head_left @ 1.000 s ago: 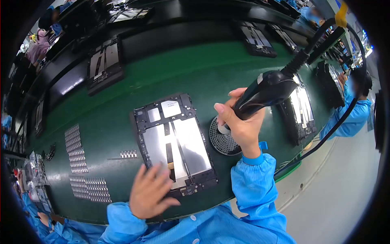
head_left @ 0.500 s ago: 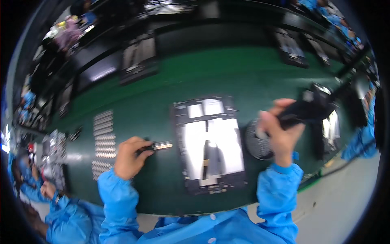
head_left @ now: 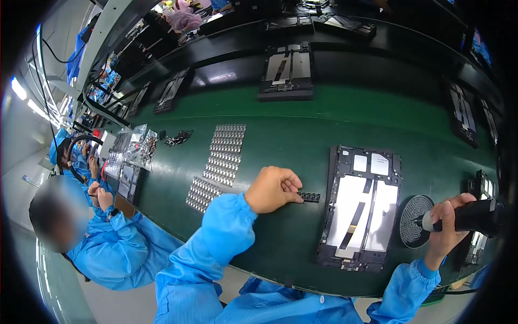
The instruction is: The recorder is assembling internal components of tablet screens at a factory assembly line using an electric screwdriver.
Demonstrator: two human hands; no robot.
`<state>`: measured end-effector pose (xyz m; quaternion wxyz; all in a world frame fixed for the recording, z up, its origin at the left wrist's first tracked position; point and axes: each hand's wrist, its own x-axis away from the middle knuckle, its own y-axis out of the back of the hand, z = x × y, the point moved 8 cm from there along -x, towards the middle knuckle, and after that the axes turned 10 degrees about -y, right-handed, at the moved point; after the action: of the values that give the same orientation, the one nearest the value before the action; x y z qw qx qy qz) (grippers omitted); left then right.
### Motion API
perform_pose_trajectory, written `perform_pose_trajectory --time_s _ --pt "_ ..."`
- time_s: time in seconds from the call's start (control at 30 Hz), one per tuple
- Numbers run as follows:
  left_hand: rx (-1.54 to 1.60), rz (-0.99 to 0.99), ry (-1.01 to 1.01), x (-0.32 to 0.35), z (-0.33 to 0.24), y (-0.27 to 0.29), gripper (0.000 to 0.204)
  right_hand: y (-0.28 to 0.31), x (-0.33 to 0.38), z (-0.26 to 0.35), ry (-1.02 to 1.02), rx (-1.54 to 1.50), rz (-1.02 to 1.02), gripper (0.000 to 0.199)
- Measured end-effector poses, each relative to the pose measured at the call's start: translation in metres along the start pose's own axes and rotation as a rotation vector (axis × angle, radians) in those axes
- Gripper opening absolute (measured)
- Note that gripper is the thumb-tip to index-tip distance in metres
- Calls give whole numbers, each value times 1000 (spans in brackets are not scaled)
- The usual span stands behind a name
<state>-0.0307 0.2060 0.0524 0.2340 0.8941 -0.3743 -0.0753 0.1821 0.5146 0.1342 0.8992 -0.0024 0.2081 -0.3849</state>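
Note:
My left hand point(head_left: 274, 189) pinches one end of a short dark strip point(head_left: 310, 197) carrying a row of small parts, held just left of an opened tablet-like device point(head_left: 357, 213). The device lies flat, with a black frame, silvery white panels and dark ribbon cables. On its right, my right hand point(head_left: 448, 224) is wrapped round a black, thick-bodied tool point(head_left: 475, 217) with a pale tip; its exact kind cannot be made out. The tip overlaps a round grey dish point(head_left: 413, 208) with a dotted surface.
Sheets of small metal parts point(head_left: 228, 139) lie left on the green bench point(head_left: 280, 140). Beyond them are a dark cable bundle point(head_left: 176, 138) and clear bags point(head_left: 141, 146). More opened devices point(head_left: 286, 73) stand at the back and right. A blue-clad person point(head_left: 110, 237) sits at left.
The view has swung left, so the bench items appear farther right. My left hand still holds the strip beside the device. My right hand keeps its grip on the black tool.

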Motion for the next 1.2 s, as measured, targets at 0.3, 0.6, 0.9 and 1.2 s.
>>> perform_pose_trajectory --time_s 0.3,0.6,0.9,1.2 --pt "-401 82 -43 -1 -8 12 13 -22 3 2 -64 -41 7 42" --pt "-256 -60 -245 7 -39 16 9 -51 9 18 -75 -43 17 42" --pt "416 85 -95 -28 -21 -39 12 -133 14 21 -175 -138 265 45" --pt "195 -31 -268 -34 -28 -39 11 -173 12 9 -129 -85 335 42"
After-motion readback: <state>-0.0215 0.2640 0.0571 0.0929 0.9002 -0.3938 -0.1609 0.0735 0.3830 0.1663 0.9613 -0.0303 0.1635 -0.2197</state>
